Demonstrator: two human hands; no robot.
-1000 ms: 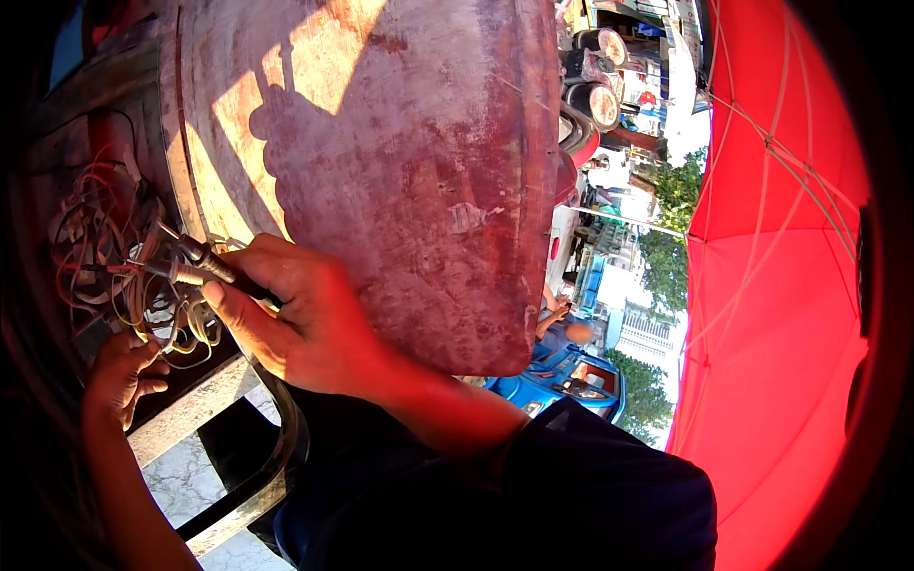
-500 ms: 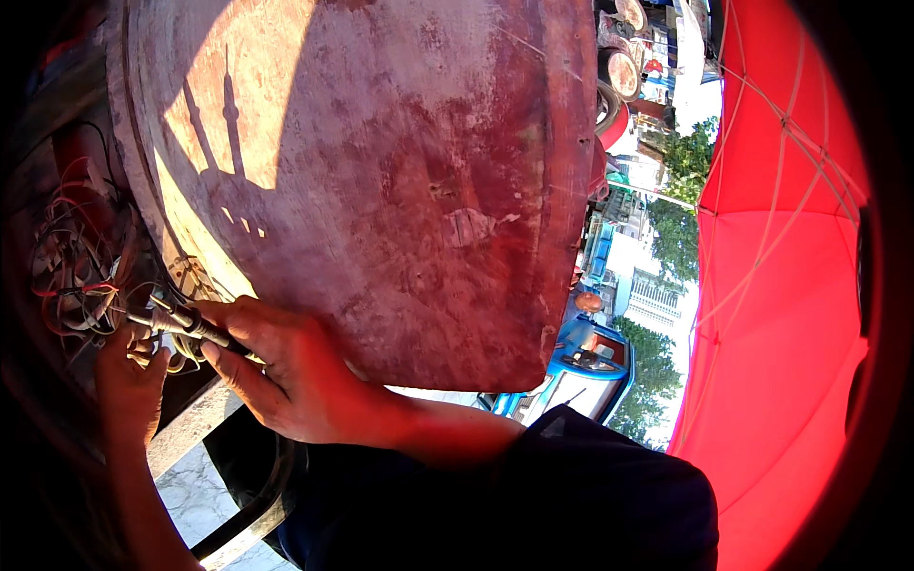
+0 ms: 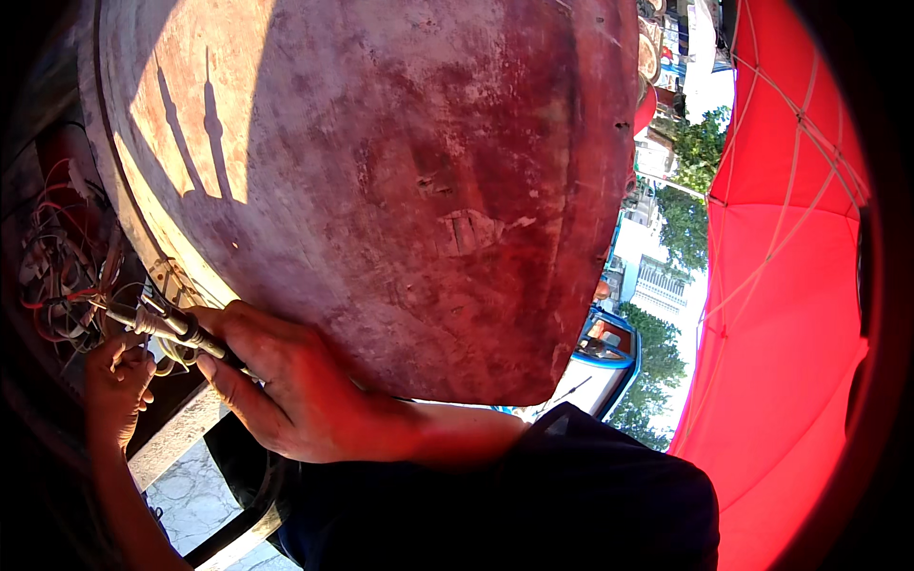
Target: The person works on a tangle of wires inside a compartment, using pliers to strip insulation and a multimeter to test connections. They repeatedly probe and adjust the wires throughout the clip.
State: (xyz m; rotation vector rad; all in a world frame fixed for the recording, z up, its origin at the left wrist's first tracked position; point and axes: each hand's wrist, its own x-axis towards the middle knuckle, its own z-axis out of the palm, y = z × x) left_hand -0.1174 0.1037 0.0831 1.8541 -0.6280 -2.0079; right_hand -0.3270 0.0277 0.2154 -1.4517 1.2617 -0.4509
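Note:
My right hand (image 3: 286,385) is closed around two slim, rod-shaped pointed tools (image 3: 171,328) with raised collars, resembling test probes. Their tips point left, toward a tangle of thin wires (image 3: 71,285) in red, white and dark colours. Just below those tips is my left hand (image 3: 116,385), its fingers curled inward; whatever they hold, if anything, I cannot make out. A loop of pale yellowish cable (image 3: 178,357) lies between the hands. Shadows of two pointed rods fall on the worn reddish-brown board (image 3: 381,171) beyond my right hand.
A light-coloured frame bar (image 3: 176,433) runs below my hands, with a marbled pale floor (image 3: 195,490) under it. My dark-clothed leg (image 3: 590,495) is at lower right. A red canopy (image 3: 790,285) with cords, trees and a blue-and-white vehicle (image 3: 595,366) appear on the right.
My left hand has moved slightly left and down from the rods' ends, its fingers curling. The rod shadows on the board have shifted left and down. The view has shifted a little.

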